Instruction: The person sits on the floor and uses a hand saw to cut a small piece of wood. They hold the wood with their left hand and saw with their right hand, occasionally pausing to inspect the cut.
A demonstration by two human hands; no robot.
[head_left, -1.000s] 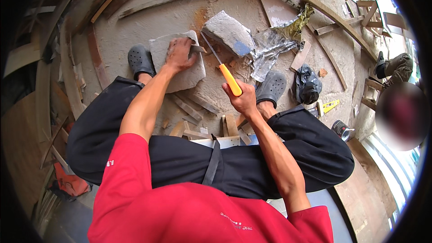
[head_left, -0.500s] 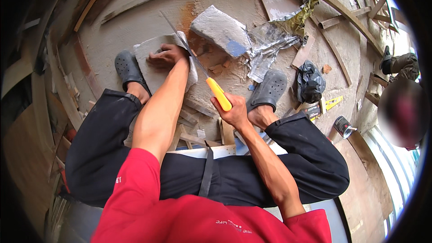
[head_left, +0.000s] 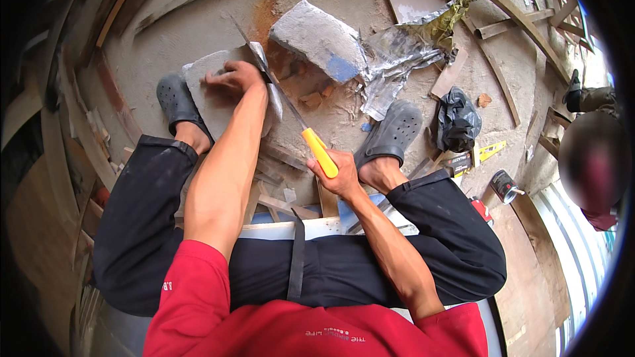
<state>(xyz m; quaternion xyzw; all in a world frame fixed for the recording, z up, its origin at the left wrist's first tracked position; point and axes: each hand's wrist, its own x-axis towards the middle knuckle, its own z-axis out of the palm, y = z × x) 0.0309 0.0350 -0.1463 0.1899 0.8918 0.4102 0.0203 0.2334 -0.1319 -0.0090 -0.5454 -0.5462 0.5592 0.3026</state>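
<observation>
My right hand (head_left: 342,173) is closed around the yellow handle of a handsaw (head_left: 321,155). Its blade slants away to the far left and lies along the right edge of a pale grey, rough-faced block (head_left: 210,104). On top of that block rests my left hand (head_left: 239,78), fingers apart and slightly blurred, with the wrist close to the blade. How deep the blade sits in the block cannot be made out. A second whitish block (head_left: 319,38) with a blue patch lies just beyond, to the right.
Crumpled silver foil (head_left: 395,56) lies right of the second block. Dark clogs (head_left: 395,129) flank the work. A black plastic bag (head_left: 458,119), a can (head_left: 505,186) and wooden strips (head_left: 493,69) are to the right. Another person (head_left: 592,158) is at the far right.
The saw handle has come slightly nearer to me, with the blade still at the block's edge. My left hand's fingers have stretched out more on the block. The whole view has shifted a little.
</observation>
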